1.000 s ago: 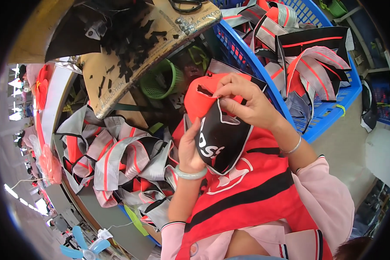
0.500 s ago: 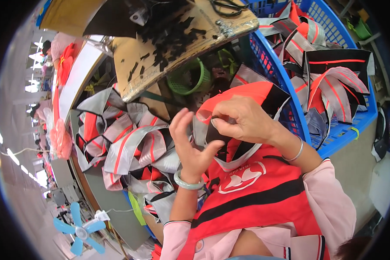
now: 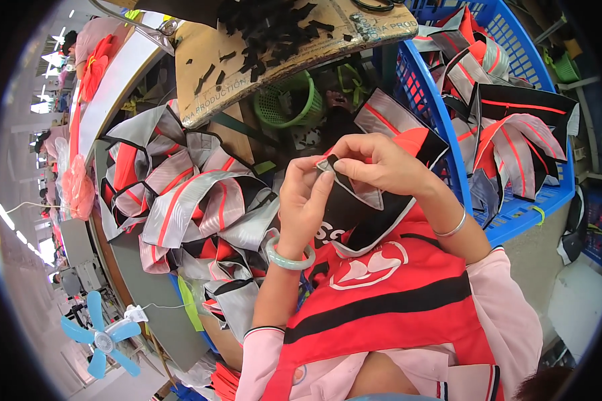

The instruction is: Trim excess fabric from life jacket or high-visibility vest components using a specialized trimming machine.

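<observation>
My left hand (image 3: 304, 206) is closed, its thumb and fingers pinching the edge of a sewn fabric piece (image 3: 368, 194). Black inside with pale grey edging and some red, the piece lies over my lap. Close beside it, my right hand (image 3: 383, 164) pinches the same edge, thumb against forefinger. A tiny black tab (image 3: 332, 160) shows between the fingertips of both hands; I cannot tell whether it is part of the piece. Under the fabric is my red apron (image 3: 408, 304) with a black band.
Similar grey, black and red pieces (image 3: 190, 190) are heaped at left. More fill a blue plastic basket (image 3: 458, 170) at right. Ahead, black scraps (image 3: 267, 33) lie on a cardboard-covered board (image 3: 207, 100), with a green basket (image 3: 287, 100) below. A blue-bladed fan (image 3: 104, 341) stands lower left.
My left hand, open and apart before, has closed on the fabric edge next to my right hand. The red part held up earlier has dropped back, showing more black.
</observation>
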`<state>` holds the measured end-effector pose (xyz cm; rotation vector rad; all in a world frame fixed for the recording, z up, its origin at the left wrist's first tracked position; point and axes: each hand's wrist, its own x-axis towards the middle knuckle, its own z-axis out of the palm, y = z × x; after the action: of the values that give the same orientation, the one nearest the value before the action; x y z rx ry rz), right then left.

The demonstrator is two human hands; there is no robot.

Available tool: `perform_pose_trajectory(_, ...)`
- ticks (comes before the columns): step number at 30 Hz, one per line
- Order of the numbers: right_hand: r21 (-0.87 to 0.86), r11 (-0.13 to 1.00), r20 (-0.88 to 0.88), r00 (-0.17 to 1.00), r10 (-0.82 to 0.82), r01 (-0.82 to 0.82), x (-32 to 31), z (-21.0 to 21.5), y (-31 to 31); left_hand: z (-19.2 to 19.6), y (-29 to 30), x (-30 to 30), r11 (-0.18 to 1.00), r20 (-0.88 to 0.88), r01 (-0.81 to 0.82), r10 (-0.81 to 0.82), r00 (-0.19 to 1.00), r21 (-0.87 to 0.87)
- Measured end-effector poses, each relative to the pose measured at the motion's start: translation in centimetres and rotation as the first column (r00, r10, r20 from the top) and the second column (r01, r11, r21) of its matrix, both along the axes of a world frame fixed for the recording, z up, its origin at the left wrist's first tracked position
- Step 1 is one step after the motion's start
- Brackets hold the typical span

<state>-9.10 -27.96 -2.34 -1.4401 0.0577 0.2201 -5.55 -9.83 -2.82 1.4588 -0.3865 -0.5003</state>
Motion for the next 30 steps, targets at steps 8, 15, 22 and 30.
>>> perform_pose_trajectory(8, 0.138, 0.99, -0.109, 0.994, 0.003, 0.012, 0.1, -0.5, -0.3, -1.1, -0.2, 0.4, 1.0, -0.081, -0.002, 0.002, 0.997, 0.007)
perform_pose_trajectory(15, 0.14, 0.989, -0.195, 0.981, -0.015, 0.043, -0.3, -0.6, -0.7, -1.6, -1.0, 0.4, 1.0, -0.077, -0.028, 0.028, 0.997, 0.004)
perform_pose_trajectory(22, -0.309, 0.929, 0.232, 0.963, -0.135, 0.204, -3.9, 0.9, -3.2, -0.4, -1.3, -0.7, 0.995, 0.098, 0.101, -0.103, 0.99, 0.017)
perform_pose_trajectory(30, 0.339, -0.01, 0.288, -0.114, -0.951, 0.941, -14.9, 13.1, -15.3, -1.8, 1.4, 0.8, 0.968, 0.323, 0.017, -0.1, 0.941, 0.251)
